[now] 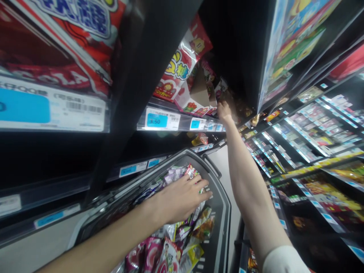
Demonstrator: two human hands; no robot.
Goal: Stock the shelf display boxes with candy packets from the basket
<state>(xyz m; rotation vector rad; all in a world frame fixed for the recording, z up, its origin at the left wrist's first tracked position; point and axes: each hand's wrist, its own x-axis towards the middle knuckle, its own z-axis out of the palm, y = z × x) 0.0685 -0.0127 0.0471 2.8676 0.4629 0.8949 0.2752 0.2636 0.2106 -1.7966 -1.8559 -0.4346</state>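
My left hand [184,195] is over a dark grey shopping basket [224,204], its fingers apart and lying over small wrapped candy packets. A red and white packet [191,171] pokes out by its fingertips. Under and around that hand, the basket holds many colourful packets, among them magenta ones [152,252] and a yellow one [191,257]. My right hand [224,110] reaches far along the shelf at the left, beside an open display box [200,93] with small packets in it. Its fingers are small and dim there, so what they grip, if anything, is unclear.
A red gummy candy bag [176,76] stands before the box on the shelf, above price tags [162,120]. A dark upright post [136,76] divides the shelving. Large red cola bags [57,49] are close at left. More stocked shelves [318,125] line the right side.
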